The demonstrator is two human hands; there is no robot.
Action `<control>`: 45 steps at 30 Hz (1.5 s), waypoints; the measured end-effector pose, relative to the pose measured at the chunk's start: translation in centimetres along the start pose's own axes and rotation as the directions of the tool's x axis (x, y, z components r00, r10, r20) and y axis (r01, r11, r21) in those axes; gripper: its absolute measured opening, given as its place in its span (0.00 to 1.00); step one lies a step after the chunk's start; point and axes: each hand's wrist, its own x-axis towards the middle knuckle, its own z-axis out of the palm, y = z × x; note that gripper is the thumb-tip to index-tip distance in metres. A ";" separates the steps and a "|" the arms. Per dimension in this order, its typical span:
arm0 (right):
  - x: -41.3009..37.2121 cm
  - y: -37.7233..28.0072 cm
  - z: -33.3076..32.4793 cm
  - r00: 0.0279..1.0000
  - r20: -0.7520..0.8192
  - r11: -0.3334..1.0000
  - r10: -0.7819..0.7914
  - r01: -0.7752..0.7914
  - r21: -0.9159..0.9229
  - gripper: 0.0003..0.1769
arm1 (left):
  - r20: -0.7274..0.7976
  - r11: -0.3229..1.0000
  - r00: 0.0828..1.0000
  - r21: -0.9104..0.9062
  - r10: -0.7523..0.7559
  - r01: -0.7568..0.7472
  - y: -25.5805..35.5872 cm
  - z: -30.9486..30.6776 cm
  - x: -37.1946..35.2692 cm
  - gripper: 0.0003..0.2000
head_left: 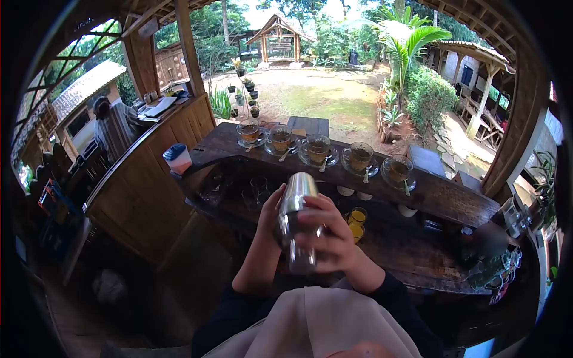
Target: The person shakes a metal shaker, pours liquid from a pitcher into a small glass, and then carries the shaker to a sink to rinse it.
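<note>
A shiny metal cocktail shaker (300, 186) is held up in front of my chest, tilted, with its far end toward the counter. My left hand (271, 209) wraps around its left side. Across its right side lies my right hand (334, 230), its fingers smeared by motion but closed around the metal. Beyond the shaker, several glass cups of brown drink (316, 147) stand on saucers with spoons along a raised wooden ledge (441, 200). Just right of my right hand are glasses of yellow-orange drink (356, 230) on the lower worktop.
A blue-lidded container (177, 159) sits at the ledge's left end. Empty-looking glasses (256, 190) stand below the ledge. Glassware (495, 268) is grouped at the far right. A person in a striped top (116, 128) is behind the wooden counter (152, 185) at left.
</note>
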 end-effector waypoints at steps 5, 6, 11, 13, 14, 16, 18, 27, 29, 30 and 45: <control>0.7 -1.4 0.7 0.841 -0.171 0.858 -0.513 0.509 -0.072 0.18 | 0.234 0.881 0.942 0.354 0.241 -0.314 -1.3 -0.6 -1.3 0.31; -0.2 -0.2 1.1 0.884 -0.152 0.897 -0.441 0.433 -0.084 0.20 | 0.051 0.941 0.977 0.263 0.205 -0.211 -1.5 -0.4 -1.0 0.27; -2.7 4.0 3.1 0.863 -0.095 0.867 0.496 -0.487 0.100 0.26 | -0.120 0.920 0.923 -0.103 0.366 -0.378 -3.3 -4.5 0.6 0.20; -0.7 2.4 1.6 0.960 -0.022 0.958 0.278 -0.275 0.074 0.25 | 0.066 0.929 0.932 -0.134 0.356 -0.346 -3.2 -2.3 -0.6 0.23; 0.4 1.0 1.1 0.996 0.019 0.991 0.081 -0.083 0.101 0.22 | 0.154 0.978 0.974 -0.152 0.169 -0.146 -2.6 -0.8 -1.8 0.24; 1.7 -2.6 0.3 0.956 0.096 0.954 -0.276 0.285 -0.099 0.17 | 0.212 0.973 0.976 -0.231 0.039 0.011 -2.6 1.4 -4.0 0.28; 1.5 -4.0 2.0 0.853 -0.108 0.860 -0.511 0.504 -0.086 0.17 | 0.326 0.929 0.914 0.195 0.242 -0.315 -2.6 0.9 -4.2 0.37; -2.4 1.4 3.2 0.789 -0.326 0.853 0.521 -0.471 0.225 0.30 | -0.170 0.888 0.939 -0.310 0.301 -0.340 -3.3 -2.7 -0.8 0.33; -0.6 -0.9 1.5 0.924 -0.282 0.965 0.260 -0.237 0.114 0.28 | 0.267 0.949 0.943 -0.290 0.201 -0.120 -2.7 -1.1 -1.8 0.36; 0.1 -2.4 0.3 0.976 -0.215 0.999 -0.019 0.025 0.023 0.27 | 0.357 0.977 0.916 -0.169 0.186 -0.132 -2.4 0.0 -2.3 0.38; 0.5 -3.0 -0.4 0.976 -0.210 0.998 0.058 -0.064 -0.022 0.27 | 0.098 0.998 0.994 0.049 0.045 -0.050 -1.2 1.8 -2.5 0.30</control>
